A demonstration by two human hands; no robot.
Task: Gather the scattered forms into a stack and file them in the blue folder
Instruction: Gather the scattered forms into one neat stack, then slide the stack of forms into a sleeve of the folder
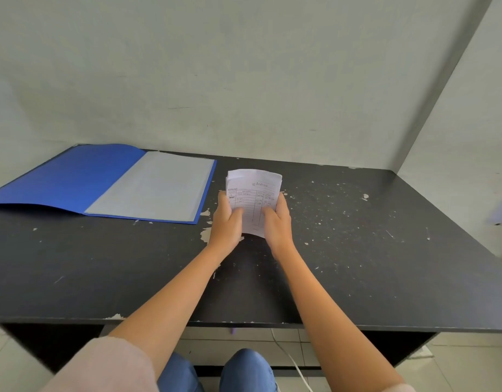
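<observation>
A stack of white printed forms with handwriting stands nearly upright above the middle of the black table. My left hand grips its left edge and my right hand grips its right edge, thumbs on the front sheet. The blue folder lies open and flat at the table's back left, its clear inner pocket sheet facing up, just left of the stack. No loose forms show elsewhere on the table.
The tabletop is scuffed, with chipped paint flecks. A pale wall runs close behind the table and another on the right. A white cable hangs under the front edge by my knees.
</observation>
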